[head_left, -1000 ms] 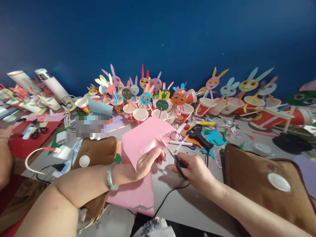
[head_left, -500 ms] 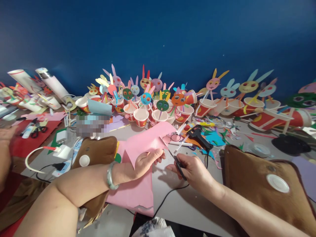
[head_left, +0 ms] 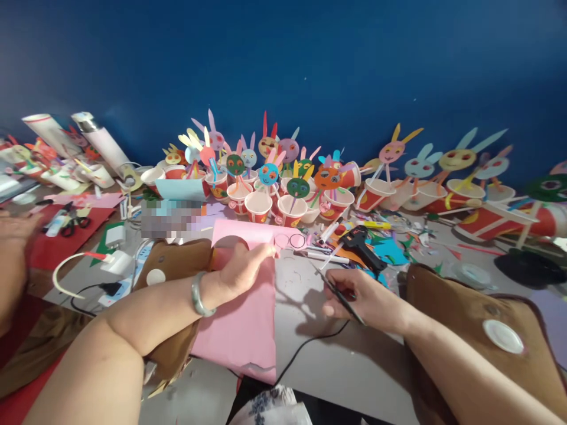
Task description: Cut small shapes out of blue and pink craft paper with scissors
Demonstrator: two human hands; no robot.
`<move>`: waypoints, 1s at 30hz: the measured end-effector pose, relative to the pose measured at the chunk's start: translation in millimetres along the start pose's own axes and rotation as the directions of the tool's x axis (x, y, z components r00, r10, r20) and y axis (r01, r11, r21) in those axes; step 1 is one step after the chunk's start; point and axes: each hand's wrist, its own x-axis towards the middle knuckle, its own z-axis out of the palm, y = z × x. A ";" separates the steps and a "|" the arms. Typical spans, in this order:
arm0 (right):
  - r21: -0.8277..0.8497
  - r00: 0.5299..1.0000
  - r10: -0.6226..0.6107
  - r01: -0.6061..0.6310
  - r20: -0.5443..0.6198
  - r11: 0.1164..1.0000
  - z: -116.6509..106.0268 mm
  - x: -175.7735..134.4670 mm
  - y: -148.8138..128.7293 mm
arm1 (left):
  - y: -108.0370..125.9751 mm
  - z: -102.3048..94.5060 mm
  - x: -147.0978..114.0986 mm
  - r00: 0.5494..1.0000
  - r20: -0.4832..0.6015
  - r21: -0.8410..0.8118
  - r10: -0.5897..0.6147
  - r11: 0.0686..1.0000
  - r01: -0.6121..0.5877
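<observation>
My left hand (head_left: 243,268), with a bracelet on its wrist, has its thumb and fingers pinched on a sheet of pink paper (head_left: 230,231). The sheet tilts away from me, and its lower part is hidden behind the hand. Beneath lies a larger pink sheet (head_left: 241,330), flat on the table. My right hand (head_left: 361,295) grips a pair of scissors (head_left: 340,293), their tips pointing toward the paper but apart from it. Round outlines (head_left: 296,240) show near the paper's right end.
Behind stand several paper cups (head_left: 258,205) with paper rabbit faces. A black glue gun (head_left: 363,248) lies among paper scraps to the right. Brown cushion-like pouches (head_left: 465,330) flank the work area. A power strip (head_left: 115,295) and another person's hand (head_left: 18,242) are at left.
My left hand has moved left and up, carrying the pink sheet away from the scissors. My right hand has drawn the scissors slightly right. The view has shifted a little.
</observation>
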 end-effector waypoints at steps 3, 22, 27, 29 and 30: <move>0.085 0.999 -0.002 -0.002 0.041 0.996 -15.0 -1.8 -0.9 | -3.7 -5.5 1.0 0.998 0.041 0.128 0.044 0.991 -0.048; 0.072 0.955 0.094 -0.118 0.280 0.990 -18.1 -6.8 -1.2 | 4.1 -1.7 4.9 0.995 0.016 -0.051 -0.094 0.994 0.095; 0.073 0.937 0.096 -0.128 0.335 0.989 -16.8 -9.9 -7.9 | 12.9 -5.1 8.3 0.990 0.047 -0.139 -0.132 0.981 0.137; 0.075 0.930 0.100 -0.134 0.353 0.988 -16.0 -9.9 -9.7 | 17.0 -5.7 9.1 0.980 0.063 -0.220 -0.187 0.956 0.197; 0.080 0.927 0.101 -0.138 0.360 0.987 -15.2 -9.6 -10.4 | 18.9 -5.8 9.3 0.976 0.063 -0.244 -0.207 0.945 0.216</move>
